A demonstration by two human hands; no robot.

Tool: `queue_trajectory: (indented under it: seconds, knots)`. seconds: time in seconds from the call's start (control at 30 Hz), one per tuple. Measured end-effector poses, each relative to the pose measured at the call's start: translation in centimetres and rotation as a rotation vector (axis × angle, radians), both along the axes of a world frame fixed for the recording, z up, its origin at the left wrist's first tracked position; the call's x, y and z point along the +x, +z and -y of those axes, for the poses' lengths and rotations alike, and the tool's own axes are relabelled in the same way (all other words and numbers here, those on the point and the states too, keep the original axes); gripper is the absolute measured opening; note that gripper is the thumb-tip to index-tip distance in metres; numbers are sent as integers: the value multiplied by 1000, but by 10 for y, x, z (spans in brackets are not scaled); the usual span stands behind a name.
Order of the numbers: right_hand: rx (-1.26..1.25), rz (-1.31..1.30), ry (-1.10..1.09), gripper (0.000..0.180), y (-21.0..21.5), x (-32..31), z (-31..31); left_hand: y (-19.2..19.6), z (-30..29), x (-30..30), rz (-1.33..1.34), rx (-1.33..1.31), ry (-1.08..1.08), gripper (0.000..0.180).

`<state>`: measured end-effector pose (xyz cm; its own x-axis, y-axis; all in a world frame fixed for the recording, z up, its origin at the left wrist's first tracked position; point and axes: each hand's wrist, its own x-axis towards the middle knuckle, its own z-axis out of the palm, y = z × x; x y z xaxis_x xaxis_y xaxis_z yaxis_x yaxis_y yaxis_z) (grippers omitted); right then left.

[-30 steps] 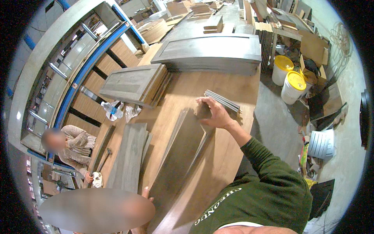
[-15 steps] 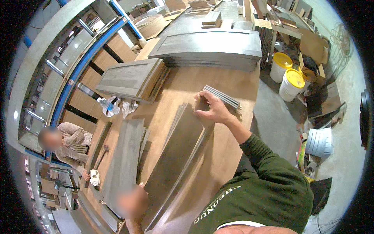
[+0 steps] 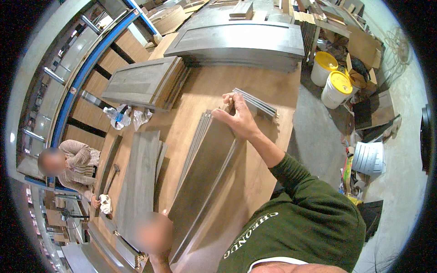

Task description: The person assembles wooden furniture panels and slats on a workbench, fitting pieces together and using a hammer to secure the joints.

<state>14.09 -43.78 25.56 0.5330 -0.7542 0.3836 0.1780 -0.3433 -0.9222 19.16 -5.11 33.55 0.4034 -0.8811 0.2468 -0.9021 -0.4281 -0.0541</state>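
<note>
A stack of long grey boards (image 3: 207,159) runs slantwise across the wooden workbench in front of me. At its far end my right hand (image 3: 239,119) is closed, with the thumb on the left side and the fingers curled over the end. My left hand (image 3: 152,233) is at the stack's near left edge. Blur covers most of it, and only a fingertip shows against the board. Just beyond my right hand lie several thin grey strips (image 3: 256,102), side by side.
More grey boards (image 3: 139,177) lie to the left, beside a hammer (image 3: 111,179). Grey panel doors (image 3: 141,84) are stacked farther back, near a plastic bottle (image 3: 117,117). Another person (image 3: 77,166) works at the left edge. Yellow-lidded buckets (image 3: 337,93) stand on the floor at right.
My right hand has closed in around the far end of the board stack. More edges now show along the stack's left side. The whole view has shifted slightly.
</note>
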Motion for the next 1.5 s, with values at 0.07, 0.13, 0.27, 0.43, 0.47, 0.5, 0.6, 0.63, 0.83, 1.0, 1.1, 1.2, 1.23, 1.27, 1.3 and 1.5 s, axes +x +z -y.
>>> queue_trajectory:
  seconds: [0.07,0.13,0.27,0.43,0.47,0.5,0.6,0.63,0.83,1.0,1.1,1.2,1.23,1.27,1.3,1.5]
  knots:
    - [-42,-8,-7,44,-4,1,-1,-11,1,1,-44,-33,0,4]
    - [-75,9,-31,41,-9,0,1,-21,11,1,-115,-20,39,4]
    - [-122,59,-102,36,-22,-9,7,-26,-2,-6,-65,256,96,40]
    - [-339,124,-271,51,-22,11,-3,-42,-21,24,295,233,-103,61]
    - [-304,130,-269,50,-21,10,-1,-43,-9,10,311,187,-51,65]
    - [-269,136,-250,49,-22,9,-1,-41,-3,0,320,143,16,69]
    - [-177,142,-190,47,-17,3,-5,-30,5,-4,320,-18,-96,62]
    - [-213,130,-217,48,-21,8,-2,-27,5,-8,318,-42,1,54]
    - [-412,4,-360,38,-26,13,-7,-32,-46,-45,215,-168,452,35]
    - [-268,12,-234,37,-17,3,-9,-43,-58,-53,176,-322,471,36]
    - [-281,-11,-229,36,-19,3,-5,-48,-71,-59,127,-449,477,38]
    - [-413,-7,-314,33,-26,15,-4,-61,-95,-62,96,-658,479,42]
    - [-479,-38,-338,32,-26,20,-9,-70,-111,-62,94,-762,494,43]
    - [-550,-65,-354,31,-27,26,-12,-82,-128,-62,90,-888,506,45]
    - [-682,-163,-405,24,-47,34,12,-98,-139,-62,72,-1039,497,47]
    - [-479,119,-345,17,-45,22,21,-258,-260,-59,-367,-1428,671,61]
